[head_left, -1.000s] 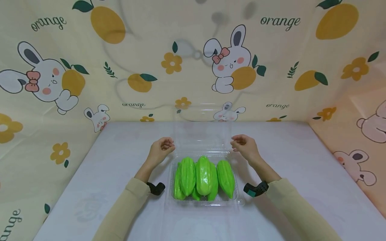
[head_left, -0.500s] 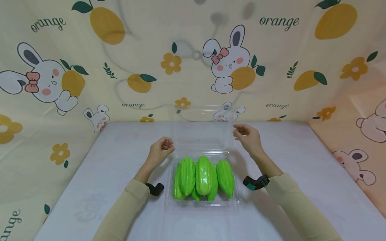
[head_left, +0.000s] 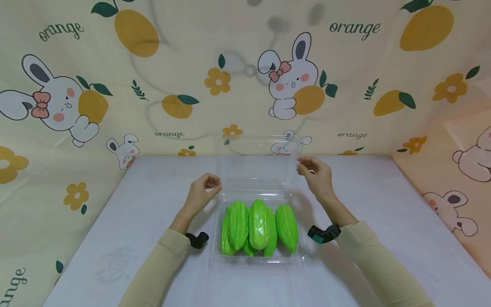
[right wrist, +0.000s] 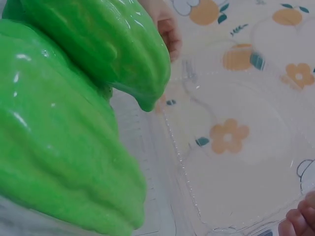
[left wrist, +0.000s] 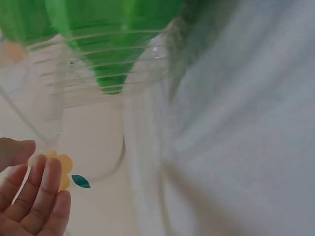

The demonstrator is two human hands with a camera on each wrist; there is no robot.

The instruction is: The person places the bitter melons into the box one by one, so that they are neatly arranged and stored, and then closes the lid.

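A clear plastic clamshell box stands on the table, its base rim (head_left: 261, 260) towards me and its lid (head_left: 257, 170) raised at the back. Several glossy green ridged fruits (head_left: 258, 224) with pointed ends fill the base. My left hand (head_left: 203, 187) pinches the lid's left edge between thumb and forefinger; in the left wrist view, that hand (left wrist: 34, 196) is at the clear edge. My right hand (head_left: 316, 175) pinches the lid's right edge, higher up. Only its fingertips (right wrist: 300, 219) show in the right wrist view, at the lid's corner.
A white cloth (head_left: 145, 213) covers the table. Behind it rises a cream backdrop (head_left: 245, 106) printed with rabbits, oranges and flowers, which also runs along the sides. Dark wrist cameras (head_left: 197, 241) sit below both hands.
My right hand has moved up along the lid's right edge, away from me. The lid has tipped slightly towards me. My left hand and the fruits have hardly moved.
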